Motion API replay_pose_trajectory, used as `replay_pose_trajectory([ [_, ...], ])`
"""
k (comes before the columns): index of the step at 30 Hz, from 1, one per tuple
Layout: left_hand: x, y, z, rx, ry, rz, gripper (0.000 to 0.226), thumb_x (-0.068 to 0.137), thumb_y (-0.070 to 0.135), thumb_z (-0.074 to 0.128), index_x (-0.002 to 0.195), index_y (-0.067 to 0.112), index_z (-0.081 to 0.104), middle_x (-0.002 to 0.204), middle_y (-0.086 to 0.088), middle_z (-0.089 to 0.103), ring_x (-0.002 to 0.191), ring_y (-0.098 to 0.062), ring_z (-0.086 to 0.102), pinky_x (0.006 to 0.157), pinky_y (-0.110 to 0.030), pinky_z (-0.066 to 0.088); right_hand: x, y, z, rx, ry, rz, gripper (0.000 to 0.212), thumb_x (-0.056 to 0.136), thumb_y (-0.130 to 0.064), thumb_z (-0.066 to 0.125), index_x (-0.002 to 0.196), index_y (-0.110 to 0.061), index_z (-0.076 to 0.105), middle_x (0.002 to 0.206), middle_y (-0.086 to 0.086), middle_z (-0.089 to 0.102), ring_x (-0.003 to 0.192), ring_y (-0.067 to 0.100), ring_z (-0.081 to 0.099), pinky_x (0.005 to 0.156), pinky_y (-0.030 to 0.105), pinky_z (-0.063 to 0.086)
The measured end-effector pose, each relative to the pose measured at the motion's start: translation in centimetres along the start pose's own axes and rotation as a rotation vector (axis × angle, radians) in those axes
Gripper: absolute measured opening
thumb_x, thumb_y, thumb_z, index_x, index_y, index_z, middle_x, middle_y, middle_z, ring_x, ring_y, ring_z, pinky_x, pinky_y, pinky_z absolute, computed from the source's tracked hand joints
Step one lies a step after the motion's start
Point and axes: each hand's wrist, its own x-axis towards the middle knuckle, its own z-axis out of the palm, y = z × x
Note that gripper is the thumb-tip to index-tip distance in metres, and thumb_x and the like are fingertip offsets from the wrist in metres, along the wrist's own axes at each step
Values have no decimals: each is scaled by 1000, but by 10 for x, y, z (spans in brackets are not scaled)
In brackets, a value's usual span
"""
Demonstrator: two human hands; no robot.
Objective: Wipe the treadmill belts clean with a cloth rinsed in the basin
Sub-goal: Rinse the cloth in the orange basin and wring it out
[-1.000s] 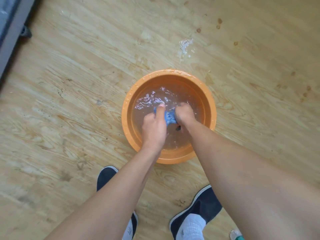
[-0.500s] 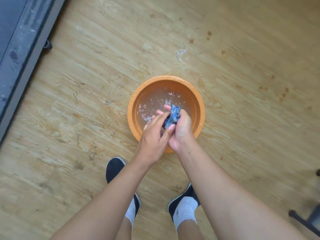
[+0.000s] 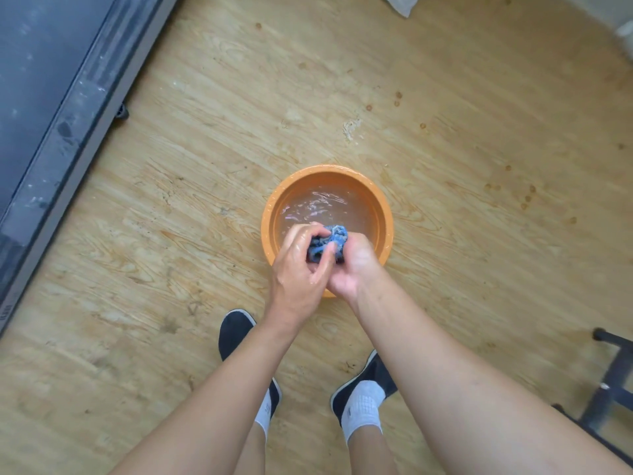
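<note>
An orange basin (image 3: 274,214) with water stands on the wooden floor in front of my feet. Above its near side, out of the water, I hold a bunched wet blue cloth (image 3: 337,236) between both hands. My left hand (image 3: 298,269) curls round its left part with the thumb across it. My right hand (image 3: 354,269) grips it from the right and below. Both hands are wet. The treadmill belt (image 3: 30,63), dark and dusty with pale specks, runs along the upper left with its grey side rail (image 3: 78,108).
Water drops and a small wet patch (image 3: 351,128) mark the floor beyond the basin. A black metal frame (image 3: 613,382) stands at the right edge. My two dark shoes (image 3: 236,332) are just behind the basin.
Both hands lifted the cloth out of the water and now wring it above the basin's near side. The view rose and pulled back, showing more of the treadmill.
</note>
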Motion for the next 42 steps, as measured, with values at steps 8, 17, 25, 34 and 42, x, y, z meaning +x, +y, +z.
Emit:
replay_pose_trajectory([
  [8,0,7,-13,296,-97,195,35,89,8,61,116,22,78,128,11,73,137,-8,57,118,-40,38,-26,-12,7,-154,26,-52,36,97,-37,51,95,-4,67,88,11,65,83,30,65,74,37,59],
  [17,-8,18,-32,191,57,-23,49,84,-10,43,116,19,67,119,6,55,115,-18,54,101,-48,48,-20,-26,2,-701,279,-376,38,99,-39,63,69,-21,47,48,-5,43,38,11,26,41,20,17],
  [25,-4,9,-38,217,-68,-161,43,96,-7,44,124,19,62,123,8,51,113,-15,57,101,-44,51,-24,-25,14,-749,252,-509,40,102,-45,56,70,-24,44,53,-1,40,42,15,28,44,21,18],
  [34,8,17,-34,174,-72,-217,41,98,-4,44,128,18,60,127,6,50,111,-9,56,93,-27,49,-38,-23,15,-634,155,-481,39,108,-45,50,79,-20,44,55,-2,38,43,13,26,43,22,17],
  [42,26,55,-18,-53,-75,-190,36,108,14,48,142,22,60,142,7,57,132,-6,53,112,-22,42,-42,-16,11,-474,34,-345,53,106,-57,46,82,-12,61,67,4,65,56,20,61,53,27,50],
])
